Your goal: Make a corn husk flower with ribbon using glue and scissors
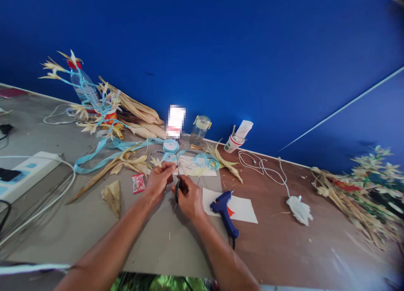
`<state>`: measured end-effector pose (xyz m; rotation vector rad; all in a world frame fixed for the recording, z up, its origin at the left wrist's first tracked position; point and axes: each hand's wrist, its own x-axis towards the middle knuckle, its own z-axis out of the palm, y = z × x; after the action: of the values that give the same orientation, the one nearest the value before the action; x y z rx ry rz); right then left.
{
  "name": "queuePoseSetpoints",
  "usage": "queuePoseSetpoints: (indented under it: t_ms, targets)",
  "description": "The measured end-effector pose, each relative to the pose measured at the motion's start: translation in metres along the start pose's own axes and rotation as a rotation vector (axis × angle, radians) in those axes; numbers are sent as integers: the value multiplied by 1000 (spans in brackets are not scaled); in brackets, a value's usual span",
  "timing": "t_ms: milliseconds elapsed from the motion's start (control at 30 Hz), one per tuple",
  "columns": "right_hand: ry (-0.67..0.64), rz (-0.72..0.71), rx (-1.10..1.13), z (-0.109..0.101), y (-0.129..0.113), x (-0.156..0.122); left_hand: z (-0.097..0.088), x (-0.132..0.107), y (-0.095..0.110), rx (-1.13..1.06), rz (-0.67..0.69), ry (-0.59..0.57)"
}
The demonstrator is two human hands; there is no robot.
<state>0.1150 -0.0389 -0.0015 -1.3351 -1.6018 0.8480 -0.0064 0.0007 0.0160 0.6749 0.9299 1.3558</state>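
A: Since the scissors (177, 193) sit mid-frame, gripped by their dark handles in the right hand (191, 197), what's the left hand (160, 179) doing?
B: Its fingertips pinch together beside the blades, perhaps to steady something thin; whether they hold anything, I can't tell.
A: And the glue gun (225, 213)?
B: It lies right of centre, partly across a white sheet (248, 211), probably so drips miss the desk (271, 249).

Metal scissors (177, 192), plastic glue gun (225, 212), papery husks (135, 108)
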Motion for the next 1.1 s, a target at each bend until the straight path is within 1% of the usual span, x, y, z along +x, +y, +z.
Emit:
queuePoseSetpoints:
  t_ms: [133, 433, 833, 933, 1100]
  targets:
    - [-1, 14, 7, 1, 0, 0, 1, -1, 1, 6, -2, -4]
    - [1, 34, 46, 3, 4, 0, 1, 0, 0, 26, 5, 32]
    - [16, 45, 131, 3, 0, 2, 4, -3, 5, 27, 14, 41]
    - [24, 69, 186, 2, -3, 2, 4, -3, 6, 26, 15, 36]
    - [3, 160, 407, -4, -10, 4, 4, -4, 9, 20, 13, 11]
